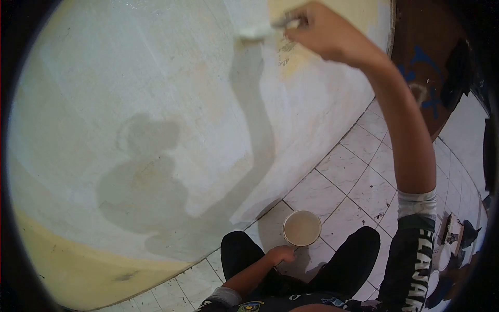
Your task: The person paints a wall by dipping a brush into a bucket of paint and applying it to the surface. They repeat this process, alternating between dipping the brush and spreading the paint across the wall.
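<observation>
Right hand (pixel 317 31) is gripping the light-looking brush (pixel 258 32) by its handle, soft bristles flexing on the wall (pixel 130 78); left hand (pixel 281 255) is curling empty beside the cup (pixel 302 228).

Tiled floor (pixel 358 192) of pale marbled squares with dark grout lines, flecked with dark specks, meeting the wall (pixel 156 93) along its base, round cup (pixel 302 228) of pale paint upright on a tile near the wall, blurred clutter (pixel 456 235) at far right

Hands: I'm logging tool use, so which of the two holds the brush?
The right hand, raised against the wall, grips the brush; the left hand is low by the cup on the floor tiles.
</observation>
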Tool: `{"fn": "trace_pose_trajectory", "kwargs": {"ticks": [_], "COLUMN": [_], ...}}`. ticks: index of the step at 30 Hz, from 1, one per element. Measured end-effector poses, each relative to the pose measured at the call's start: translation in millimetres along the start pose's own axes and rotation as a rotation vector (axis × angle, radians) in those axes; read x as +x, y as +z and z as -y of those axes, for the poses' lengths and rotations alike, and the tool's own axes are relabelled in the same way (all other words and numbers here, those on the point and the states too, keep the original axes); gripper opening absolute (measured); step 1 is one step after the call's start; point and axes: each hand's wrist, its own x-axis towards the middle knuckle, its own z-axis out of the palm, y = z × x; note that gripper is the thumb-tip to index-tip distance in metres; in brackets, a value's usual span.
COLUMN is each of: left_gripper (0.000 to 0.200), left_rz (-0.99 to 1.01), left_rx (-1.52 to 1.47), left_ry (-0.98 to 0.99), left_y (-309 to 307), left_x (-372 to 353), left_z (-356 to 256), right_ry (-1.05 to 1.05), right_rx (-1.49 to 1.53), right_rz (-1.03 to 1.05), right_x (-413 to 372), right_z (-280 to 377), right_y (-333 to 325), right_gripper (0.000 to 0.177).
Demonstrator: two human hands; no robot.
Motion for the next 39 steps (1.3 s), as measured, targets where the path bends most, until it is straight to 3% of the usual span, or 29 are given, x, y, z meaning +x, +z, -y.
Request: {"fn": "trace_pose_trajectory", "kwargs": {"ticks": [3,5,8,9,10,11,13,16,19,21,22,26,27,28,30,31,32,34,37,39], "left_gripper": [0.047,0.047,0.047,0.046,0.046,0.046,0.045,0.044,0.045,0.045,0.045,0.047,0.048,0.049,0.049,0.049,0.049,0.042,0.043,0.046], "left_rz": [0.005,0.001,-0.009,-0.018,-0.030,-0.033,-0.032,0.071,-0.011,-0.017,-0.023,-0.071,-0.010,0.053,0.027,-0.004,0.000,-0.036,-0.025,-0.005], "left_rx": [-0.010,-0.016,0.002,-0.016,-0.034,-0.033,-0.039,-0.012,-0.001,-0.002,-0.008,-0.027,-0.028,-0.030,-0.037,-0.048,-0.047,-0.001,0.003,-0.015], "left_ry": [-0.035,-0.039,-0.059,-0.044,-0.029,-0.029,0.006,-0.067,0.003,-0.011,-0.022,0.005,-0.009,-0.023,-0.029,-0.031,-0.029,-0.016,-0.042,-0.039], "left_y": [8,11,11,7,4,2,-3,-12,2,1,-2,3,3,3,8,11,16,22,23,18], "left_x": [11,13,10,4,-1,-5,-8,-14,-1,0,-2,8,12,14,16,18,23,31,32,28], "left_z": [8,10,9,6,5,4,0,-9,3,2,-1,5,8,10,16,17,21,27,27,23], "right_ry": [0.084,-0.049,-0.006,-0.206,-0.232,-0.083,-0.131,0.051,0.032,0.242,0.245,0.062,0.109,0.083,-0.191,0.067,0.072,0.151,0.058,0.022], "right_rx": [0.090,0.103,0.065,0.019,0.081,0.073,0.170,0.211,0.130,0.181,0.180,0.133,0.107,0.100,-0.102,-0.031,-0.031,-0.025,0.115,0.087], "right_rz": [-0.060,-0.271,-0.402,-0.338,-0.403,-0.305,-0.277,-0.097,0.072,0.344,0.341,0.104,0.181,0.128,-0.289,0.029,0.029,-0.183,-0.223,-0.298], "right_x": [0,10,-6,-11,-21,-38,-69,-105,-129,-133,-131,-87,-65,-49,-24,-11,-6,-2,5,0], "right_z": [29,20,14,-13,-27,-24,-38,-47,-71,-81,-87,-101,-81,-81,-85,-48,-33,-21,-25,-55], "right_y": [-28,-19,26,50,90,108,136,149,156,150,149,121,92,78,65,24,9,-8,-25,11], "right_gripper": [0.039,0.039,0.032,0.036,0.036,0.040,0.041,0.038,0.034,0.034,0.034,0.032,0.032,0.031,0.032,0.034,0.034,0.037,0.038,0.037]}}
